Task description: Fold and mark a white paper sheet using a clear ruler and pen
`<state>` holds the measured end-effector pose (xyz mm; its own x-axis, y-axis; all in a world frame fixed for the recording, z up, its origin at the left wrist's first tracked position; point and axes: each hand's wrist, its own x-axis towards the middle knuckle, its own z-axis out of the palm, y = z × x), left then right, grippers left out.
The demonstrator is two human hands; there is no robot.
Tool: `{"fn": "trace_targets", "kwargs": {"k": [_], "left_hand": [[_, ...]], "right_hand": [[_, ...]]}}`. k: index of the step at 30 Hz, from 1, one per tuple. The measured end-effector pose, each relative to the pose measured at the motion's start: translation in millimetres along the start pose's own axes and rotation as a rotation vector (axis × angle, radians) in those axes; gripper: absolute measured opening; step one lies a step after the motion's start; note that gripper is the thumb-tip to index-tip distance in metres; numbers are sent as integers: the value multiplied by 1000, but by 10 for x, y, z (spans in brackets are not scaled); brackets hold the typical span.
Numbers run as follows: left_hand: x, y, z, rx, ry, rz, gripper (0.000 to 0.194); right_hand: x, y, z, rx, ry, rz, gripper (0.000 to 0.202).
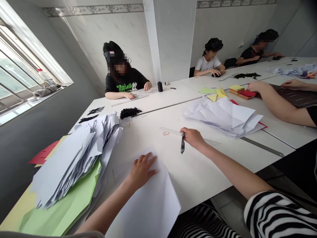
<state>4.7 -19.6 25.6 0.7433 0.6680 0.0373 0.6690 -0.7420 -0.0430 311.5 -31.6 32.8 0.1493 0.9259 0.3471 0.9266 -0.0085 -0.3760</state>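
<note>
One pen (pixel 182 147) gripped, sheet (pixel 155 201) seemingly blank

The right hand (pixel 193 137) closes around the pen; the left hand (pixel 142 169) spreads over the sheet on the table (pixel 148 120). Paper piles (pixel 71 155) flank them; how much is done is unclear.

Sheet (pixel 153 201) under left hand (pixel 142 170), paper pile (pixel 70 155) left

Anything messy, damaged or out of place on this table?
Mainly the paper. The stack of white paper at the left looks untidy: its edges are ragged and its sheets skewed above the green paper. Farther right, the loose white sheets are creased and fanned out rather than squared up. No spill shows.
</note>
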Motion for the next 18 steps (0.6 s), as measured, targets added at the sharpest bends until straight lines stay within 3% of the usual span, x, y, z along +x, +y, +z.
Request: {"fn": "trace_targets", "kwargs": {"k": [5,10,14,18], "left_hand": [[191,347,55,131,7,-176,55],[388,293,85,130,-41,-431,63],[448,296,92,86,-59,-485,62],[331,461,47,28,-80,-490,50]], "right_hand": [[274,-141,-533,281,102,-64,17],[374,-435,-916,477,108,-208,17],[388,-690,-852,483,6,-264,17],[276,-947,-485,373,-175,-289,18]]}}
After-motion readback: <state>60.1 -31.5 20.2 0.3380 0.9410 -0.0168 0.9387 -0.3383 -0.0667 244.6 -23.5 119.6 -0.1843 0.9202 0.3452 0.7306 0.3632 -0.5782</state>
